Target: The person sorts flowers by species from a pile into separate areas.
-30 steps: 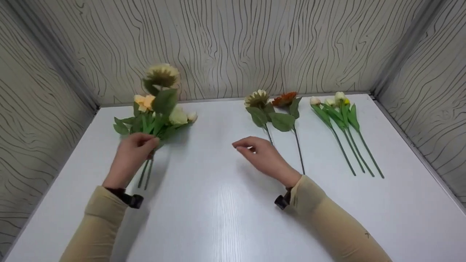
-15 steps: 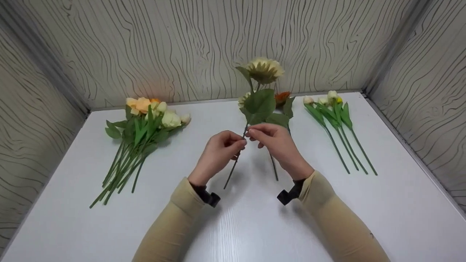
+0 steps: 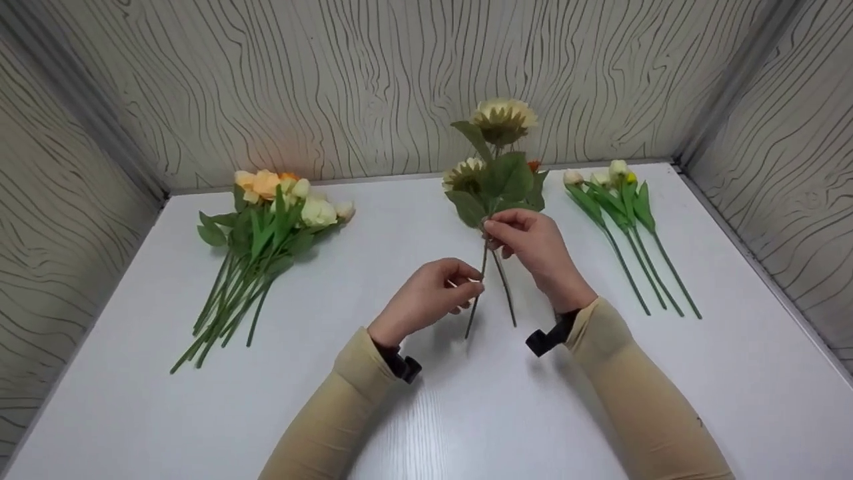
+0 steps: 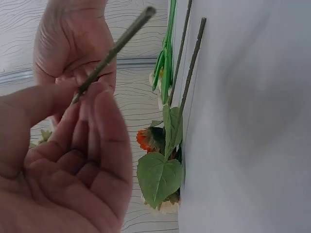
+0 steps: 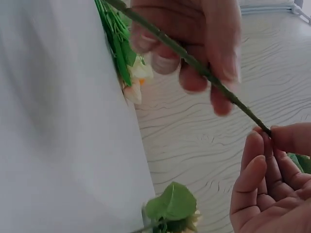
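The right hand (image 3: 530, 243) pinches the stem of a cream flower (image 3: 510, 175) between thumb and fingertips, just below the leaves. The left hand (image 3: 433, 293) pinches the same stem lower down, near its cut end. The flower is raised head-up between the hands, and the left wrist view shows that end apart from the bench (image 3: 386, 227).

Finding one: the grip is fingertip-only on a thin stem with a broad head above it. Should the upper pinch loosen first, the head could tip or spin about the lower one.

Finding two: a second cream flower (image 3: 464, 175) and an orange flower (image 4: 144, 139) lie behind. Leaves overlap in the head view; whether they touch cannot be told. If they do, lifting or lowering could snag and drag those flowers.

Finding three: the tulips (image 3: 612, 201) lie loose beyond the right hand. An outward swing of the right forearm could knock their stems askew.

Finding four: the mixed bunch (image 3: 266, 233) lies well apart at the left, stems crossed, with no tie visible. A stem pushed in carelessly would likely spread it.
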Action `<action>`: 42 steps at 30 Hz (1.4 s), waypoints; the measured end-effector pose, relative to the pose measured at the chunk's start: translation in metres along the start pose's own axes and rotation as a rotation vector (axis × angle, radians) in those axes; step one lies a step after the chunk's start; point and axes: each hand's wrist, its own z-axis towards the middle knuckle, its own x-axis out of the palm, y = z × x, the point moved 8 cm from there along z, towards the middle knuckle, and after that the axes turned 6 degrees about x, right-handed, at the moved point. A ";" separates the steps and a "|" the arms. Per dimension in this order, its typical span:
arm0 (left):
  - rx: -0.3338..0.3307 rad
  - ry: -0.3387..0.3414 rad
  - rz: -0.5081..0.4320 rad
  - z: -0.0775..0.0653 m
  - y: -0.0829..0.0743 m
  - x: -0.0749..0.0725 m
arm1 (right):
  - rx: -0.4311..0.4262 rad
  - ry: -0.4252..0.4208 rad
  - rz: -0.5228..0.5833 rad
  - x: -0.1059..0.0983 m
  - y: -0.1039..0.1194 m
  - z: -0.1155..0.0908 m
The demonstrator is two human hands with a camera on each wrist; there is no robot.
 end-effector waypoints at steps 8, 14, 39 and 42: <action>0.173 -0.029 0.717 -0.003 -0.017 0.009 | 0.134 0.006 -0.253 -0.039 -0.014 0.028; 0.180 0.024 0.890 -0.003 -0.014 0.021 | 0.201 0.006 -0.362 -0.045 -0.033 0.038; 0.166 0.082 0.834 0.000 -0.004 0.021 | 0.111 -0.135 -0.543 -0.052 -0.032 0.029; 0.177 0.042 0.810 0.000 -0.005 0.012 | 0.058 -0.157 -0.546 -0.049 -0.027 0.025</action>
